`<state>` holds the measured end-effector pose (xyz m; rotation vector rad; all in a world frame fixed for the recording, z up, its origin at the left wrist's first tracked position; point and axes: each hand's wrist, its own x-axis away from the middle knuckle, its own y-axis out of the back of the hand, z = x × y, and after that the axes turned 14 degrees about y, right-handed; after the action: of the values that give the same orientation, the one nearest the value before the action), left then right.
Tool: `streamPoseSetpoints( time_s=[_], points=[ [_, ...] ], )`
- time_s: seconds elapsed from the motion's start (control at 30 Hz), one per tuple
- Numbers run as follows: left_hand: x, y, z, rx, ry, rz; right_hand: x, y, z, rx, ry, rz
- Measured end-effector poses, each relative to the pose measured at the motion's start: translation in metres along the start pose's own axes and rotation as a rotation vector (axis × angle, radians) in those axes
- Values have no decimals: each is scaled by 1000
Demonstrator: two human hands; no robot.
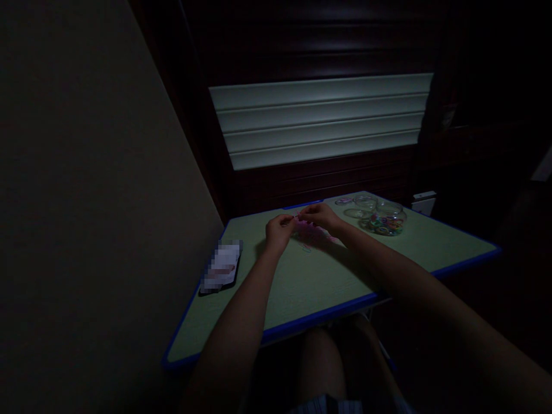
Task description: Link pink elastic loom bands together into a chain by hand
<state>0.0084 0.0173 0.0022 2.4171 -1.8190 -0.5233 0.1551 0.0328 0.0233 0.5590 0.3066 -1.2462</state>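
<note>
Both hands meet above the middle of a pale green table (302,287) with a blue edge. My left hand (280,227) is pinched closed at the left end of a small pink piece (297,215). My right hand (319,216) closes its fingers on the same piece from the right. Beneath the hands lies a loose pink bunch (314,232), partly hidden by my right hand. A few small pale loops (306,248) rest on the table just in front of it. The scene is dim, so fine detail at the fingertips is unclear.
A clear round jar (390,221) of colourful small rings stands at the back right, beside clear lids or dishes (356,213). A phone (222,267) with a blurred screen lies at the left edge. A wall (129,201) borders the left side, and a dark panelled cabinet stands behind.
</note>
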Motion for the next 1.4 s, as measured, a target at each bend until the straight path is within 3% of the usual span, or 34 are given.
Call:
streamPoseSetpoints(
  time_s=[0.17,0.37,0.6,0.73,0.87,0.97,1.17,1.4],
  points=[
    [1,1,-3,74,71,-11,0,-1,-4,-17,-5,44],
    [-1,2,-3,103,62,-39,0,-1,-9,-2,17,88],
    [-3,4,-2,41,9,-97,1,-1,2,20,2,-37],
    [-4,3,1,5,-42,-94,-1,-1,3,85,105,-67],
    [-5,3,3,-41,-71,-90,-3,-4,-1,161,263,-21],
    [-6,3,3,-52,-76,-95,-5,-6,-7,201,298,16],
    [-5,2,3,-62,-91,-80,-8,-5,-15,231,278,41],
    [-5,1,3,-50,-87,-54,-4,-4,-7,69,153,16]
  ],
)
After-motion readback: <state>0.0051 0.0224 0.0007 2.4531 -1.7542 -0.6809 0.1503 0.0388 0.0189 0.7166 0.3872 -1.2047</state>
